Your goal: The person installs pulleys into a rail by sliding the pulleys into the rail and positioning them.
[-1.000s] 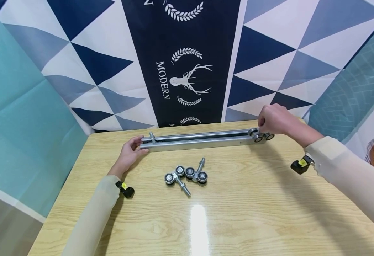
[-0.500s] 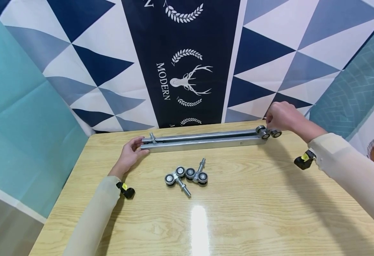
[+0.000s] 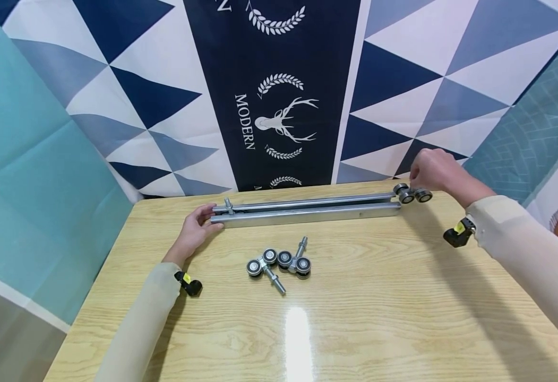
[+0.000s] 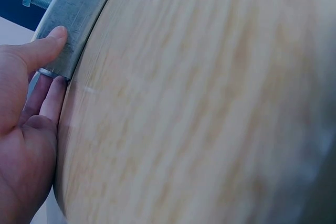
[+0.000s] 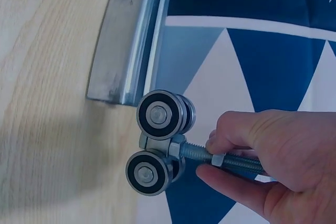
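Observation:
A long metal track rail lies on the table with its slot facing up. At its left end, my left hand holds it, the thumb on the front wall and fingers at the end. A roller trolley sits inside the rail there, its bolt sticking up. Beyond the rail's right end, my right hand pinches the threaded bolt of another roller trolley. Its wheels are just off the rail's end. Two more roller trolleys, one left and one right, lie in front of the rail.
The wooden table stretches toward me. A patterned cloth hangs right behind the rail, and a teal panel rises at the left.
My right hand has moved right with the roller trolley, from over the rail's right end to just past it. My left hand stays at the left end.

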`<state>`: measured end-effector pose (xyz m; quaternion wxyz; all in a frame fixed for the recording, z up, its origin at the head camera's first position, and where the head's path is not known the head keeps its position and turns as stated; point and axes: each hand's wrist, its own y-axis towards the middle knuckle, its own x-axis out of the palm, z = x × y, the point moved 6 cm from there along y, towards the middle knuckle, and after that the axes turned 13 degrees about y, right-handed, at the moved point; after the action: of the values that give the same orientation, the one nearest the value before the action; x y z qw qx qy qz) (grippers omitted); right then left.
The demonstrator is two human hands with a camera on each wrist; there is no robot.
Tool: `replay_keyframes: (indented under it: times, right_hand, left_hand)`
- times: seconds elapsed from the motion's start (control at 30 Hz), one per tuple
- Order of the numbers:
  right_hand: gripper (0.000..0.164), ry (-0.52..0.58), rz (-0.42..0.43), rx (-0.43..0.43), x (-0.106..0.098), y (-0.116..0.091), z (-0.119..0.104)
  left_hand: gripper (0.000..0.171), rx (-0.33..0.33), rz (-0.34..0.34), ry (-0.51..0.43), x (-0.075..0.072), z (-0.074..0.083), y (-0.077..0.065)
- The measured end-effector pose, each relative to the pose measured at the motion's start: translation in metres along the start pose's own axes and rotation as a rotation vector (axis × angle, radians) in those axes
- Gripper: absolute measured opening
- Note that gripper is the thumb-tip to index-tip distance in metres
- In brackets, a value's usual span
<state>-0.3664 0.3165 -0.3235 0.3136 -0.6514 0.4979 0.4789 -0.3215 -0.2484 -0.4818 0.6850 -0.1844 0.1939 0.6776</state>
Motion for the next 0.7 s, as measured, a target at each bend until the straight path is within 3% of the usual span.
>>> replay_keyframes:
  times: [0.7]
  right_hand:
    - [0.006,0.035,0.004,0.025,0.018,0.002,0.027]
  left_hand:
    - [0.067,-0.005,0.003,0.004,0.001,-0.004,0.003]
